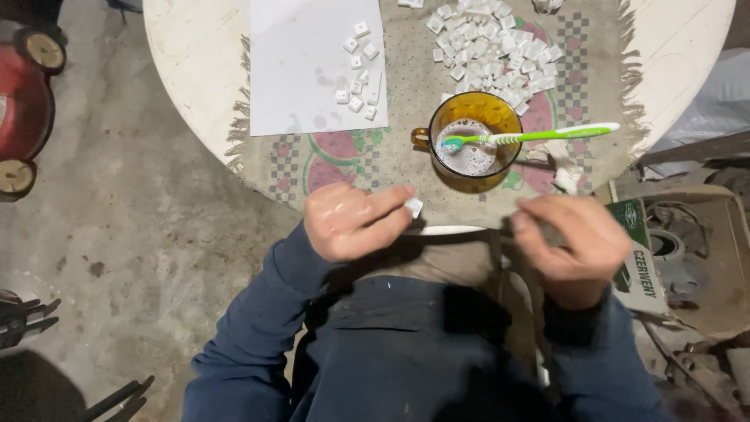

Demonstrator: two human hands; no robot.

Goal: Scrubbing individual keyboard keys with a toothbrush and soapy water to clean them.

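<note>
Left hand: the left hand (348,221), wet, pinches a small white keycap (413,207) at its fingertips — centre of frame, at the table's (195,55) near edge.
Right hand: the right hand (574,238) is blurred, fingers curled; whether it holds anything cannot be told.
Key relation: the keycap lies just below the amber mug (469,141), which carries a green toothbrush (531,137) across its rim, long axis left–right; the left hand is nearer.
Beyond: paper sheet (312,70) with keycaps at upper left, a keycap pile (492,47) at upper centre.
</note>
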